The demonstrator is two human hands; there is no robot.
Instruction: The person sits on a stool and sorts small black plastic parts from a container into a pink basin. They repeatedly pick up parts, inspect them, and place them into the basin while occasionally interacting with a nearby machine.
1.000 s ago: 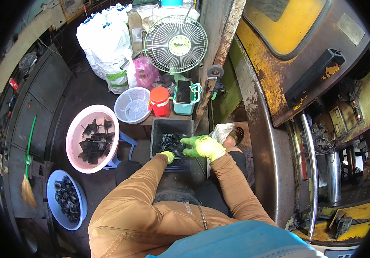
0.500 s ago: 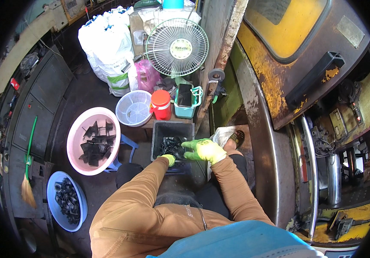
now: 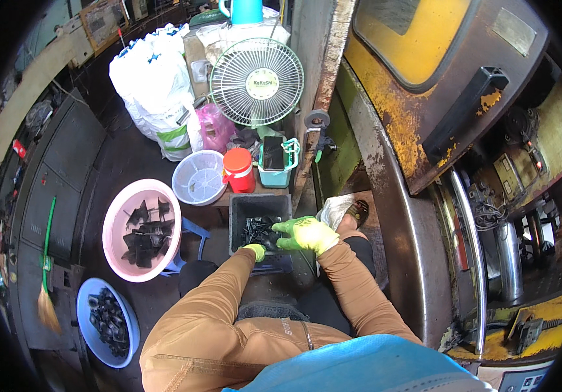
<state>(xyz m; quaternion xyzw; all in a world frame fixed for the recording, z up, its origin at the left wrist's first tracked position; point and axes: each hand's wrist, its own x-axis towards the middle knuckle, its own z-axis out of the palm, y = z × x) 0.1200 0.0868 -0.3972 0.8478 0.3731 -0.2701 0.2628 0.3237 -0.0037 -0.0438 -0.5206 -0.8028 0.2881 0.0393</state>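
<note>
Both hands wear yellow-green gloves and are at a dark rectangular bin (image 3: 234,225) in front of me. Inside it lie small black pieces (image 3: 256,228), glossy and tangled, too small to name. My right hand (image 3: 308,235) is over the bin's right side, fingers pointing left and apart, with no held thing visible between them. At the bin's near edge is my left hand (image 3: 255,251); its fingers are mostly hidden, so what it touches or holds does not show.
A pink basin (image 3: 114,251) of black moulded pieces rests on a blue stool (image 3: 194,235) to my left. Nearer stands a blue basin (image 3: 134,333) of black parts. Beyond are a white basket (image 3: 199,186), red jug (image 3: 238,176) and fan (image 3: 262,85). A rusty yellow machine (image 3: 398,124) borders the right.
The whole view has shifted a little, so most things sit lower in the picture. My hands stay at the bin, the right one's fingers still pointing left over the pieces.
</note>
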